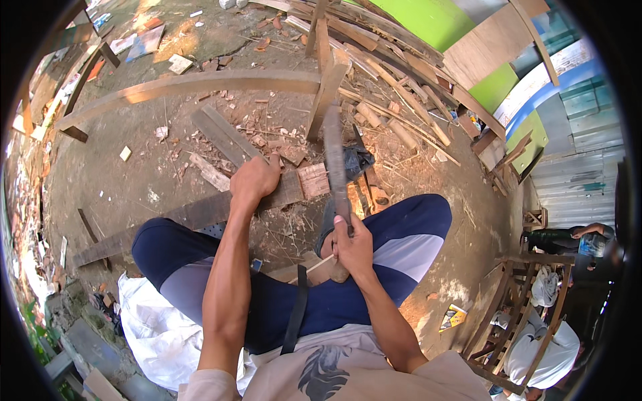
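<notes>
My left hand (256,179) is closed over the right part of a long dark wooden plank (177,217), which slants across the ground in front of my knees. Past that hand, the plank's end shows a pale, freshly cut reddish face (313,181). In front of my lap, my right hand (353,246) grips a machete (334,157) by its wooden handle, the long blade pointing away from me. Motion blurs the blade, which stands just right of the cut end; I cannot tell whether they touch. Another dark board (227,134) lies beyond my left hand.
Wood chips are strewn around the plank. A wooden frame (214,81) spans the ground ahead, beside a black plastic bag (359,160). Scrap timber (394,80) is piled at the far right. A white sack (157,327) lies by my left side. Another person (588,240) is at the right.
</notes>
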Demonstrator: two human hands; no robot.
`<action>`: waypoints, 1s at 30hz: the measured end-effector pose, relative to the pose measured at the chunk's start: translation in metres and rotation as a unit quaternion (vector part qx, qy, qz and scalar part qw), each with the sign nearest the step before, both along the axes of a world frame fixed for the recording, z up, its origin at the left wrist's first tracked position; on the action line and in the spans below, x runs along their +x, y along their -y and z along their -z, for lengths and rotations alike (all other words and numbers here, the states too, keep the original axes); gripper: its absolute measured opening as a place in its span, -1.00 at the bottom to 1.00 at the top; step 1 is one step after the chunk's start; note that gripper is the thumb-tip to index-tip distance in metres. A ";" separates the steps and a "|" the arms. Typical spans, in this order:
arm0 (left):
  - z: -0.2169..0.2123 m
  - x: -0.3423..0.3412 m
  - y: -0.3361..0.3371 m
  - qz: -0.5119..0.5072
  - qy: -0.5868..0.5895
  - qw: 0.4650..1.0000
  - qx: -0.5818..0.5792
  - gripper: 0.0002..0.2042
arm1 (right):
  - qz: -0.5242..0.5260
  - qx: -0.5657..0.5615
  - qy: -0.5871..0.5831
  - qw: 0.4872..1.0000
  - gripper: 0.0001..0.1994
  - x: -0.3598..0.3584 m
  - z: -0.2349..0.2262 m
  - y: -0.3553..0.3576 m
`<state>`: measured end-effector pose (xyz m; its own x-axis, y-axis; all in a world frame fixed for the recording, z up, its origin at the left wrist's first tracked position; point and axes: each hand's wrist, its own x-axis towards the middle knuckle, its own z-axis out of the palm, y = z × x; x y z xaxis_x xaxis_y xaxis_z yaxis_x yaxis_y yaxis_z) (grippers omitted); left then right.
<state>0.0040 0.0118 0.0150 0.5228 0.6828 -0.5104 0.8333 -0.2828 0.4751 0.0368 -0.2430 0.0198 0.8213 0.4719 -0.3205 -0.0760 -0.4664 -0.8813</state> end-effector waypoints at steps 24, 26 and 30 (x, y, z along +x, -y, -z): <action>0.008 -0.001 -0.004 0.001 -0.004 1.000 -0.004 -0.25 | 0.006 0.006 -0.030 1.000 -0.71 0.001 0.000 -0.001; 0.006 0.000 -0.002 0.008 -0.010 1.000 -0.006 -0.25 | 0.054 0.106 -0.041 0.992 -0.70 0.000 0.011 0.001; 0.007 -0.001 -0.004 0.008 -0.008 1.000 -0.003 -0.24 | -0.003 -0.018 0.031 0.999 -0.71 0.004 0.021 0.005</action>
